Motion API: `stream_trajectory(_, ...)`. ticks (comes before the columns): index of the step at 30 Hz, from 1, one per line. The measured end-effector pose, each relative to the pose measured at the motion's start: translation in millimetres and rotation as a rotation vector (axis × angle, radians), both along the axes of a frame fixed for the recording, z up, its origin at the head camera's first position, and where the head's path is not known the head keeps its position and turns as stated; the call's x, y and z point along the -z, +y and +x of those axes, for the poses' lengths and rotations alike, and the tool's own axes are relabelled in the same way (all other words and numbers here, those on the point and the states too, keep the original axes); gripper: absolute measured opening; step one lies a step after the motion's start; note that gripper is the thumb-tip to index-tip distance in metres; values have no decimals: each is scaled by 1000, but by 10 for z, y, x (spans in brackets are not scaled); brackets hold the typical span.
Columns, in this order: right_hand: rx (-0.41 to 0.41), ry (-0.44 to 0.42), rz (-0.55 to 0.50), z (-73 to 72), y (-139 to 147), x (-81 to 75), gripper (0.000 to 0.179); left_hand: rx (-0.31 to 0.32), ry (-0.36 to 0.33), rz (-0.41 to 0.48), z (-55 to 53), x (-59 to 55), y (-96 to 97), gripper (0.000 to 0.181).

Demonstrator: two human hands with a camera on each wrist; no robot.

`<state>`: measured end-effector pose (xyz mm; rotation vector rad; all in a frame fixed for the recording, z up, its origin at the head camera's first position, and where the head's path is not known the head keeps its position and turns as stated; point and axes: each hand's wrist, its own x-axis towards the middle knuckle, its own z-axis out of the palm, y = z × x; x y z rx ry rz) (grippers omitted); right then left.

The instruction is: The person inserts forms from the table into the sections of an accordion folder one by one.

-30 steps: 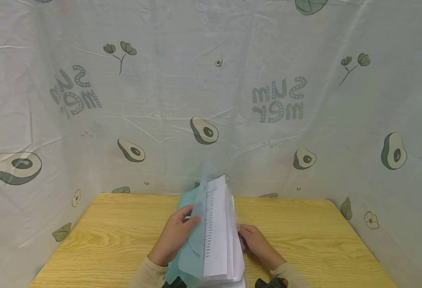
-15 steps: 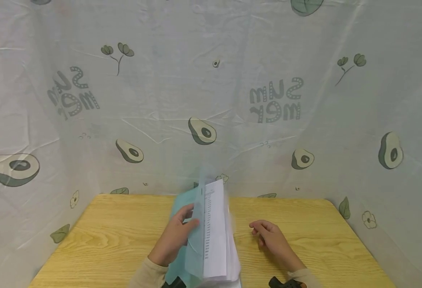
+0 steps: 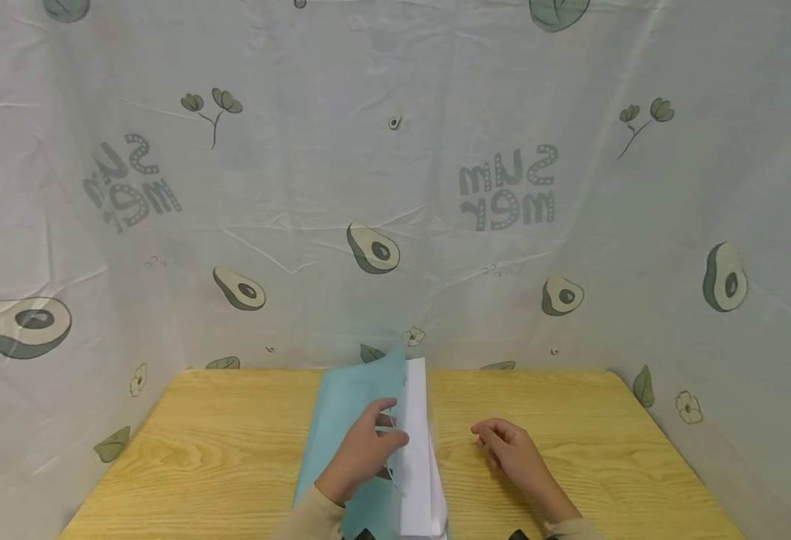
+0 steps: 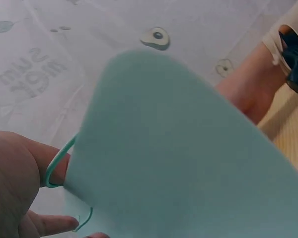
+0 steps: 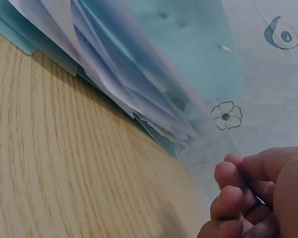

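A teal plastic folder (image 3: 344,405) stands partly open on the table, with white sheets (image 3: 417,450) in clear pockets showing along its right side. My left hand (image 3: 365,450) holds the raised cover near its free edge, with a thin teal elastic cord (image 4: 54,166) running round a finger. In the left wrist view the cover (image 4: 164,139) hides part of that finger. To the right of the folder, my right hand (image 3: 510,446) is held apart from it with fingers loosely curled and nothing in them. The right wrist view shows the fanned page edges (image 5: 124,79).
The wooden table (image 3: 537,480) stretches on both sides of the folder. Behind and around it hangs a pale curtain (image 3: 314,187) printed with avocados, leaves and lettering.
My right hand has let go of the pages' right edge and moved away to the right. My left hand has swung the teal cover rightward, covering more of the printed sheet.
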<state>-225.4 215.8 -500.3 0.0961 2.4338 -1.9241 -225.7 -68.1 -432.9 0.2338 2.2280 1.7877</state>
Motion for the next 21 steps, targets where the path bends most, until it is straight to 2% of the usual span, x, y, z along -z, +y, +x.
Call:
stream_trajectory(4, 16, 13, 25, -5, -22, -20, 30, 11, 5, -36, -5, 56, 90, 71)
stream_trajectory(6, 16, 16, 29, -7, -33, -44, 30, 10, 30, -66, -7, 86, 120, 73)
stream_trajectory(11, 2, 15, 27, -4, -47, -103, 32, -5, 110, -196, -6, 146, 177, 78)
stream_trajectory(16, -9, 18, 33, -2, -37, -99, 33, 6, 123, -310, 5, 145, 202, 85)
stream_trajectory(21, -15, 35, 92, 16, -14, -84, 31, 6, 167, -280, -40, 168, 28, 80)
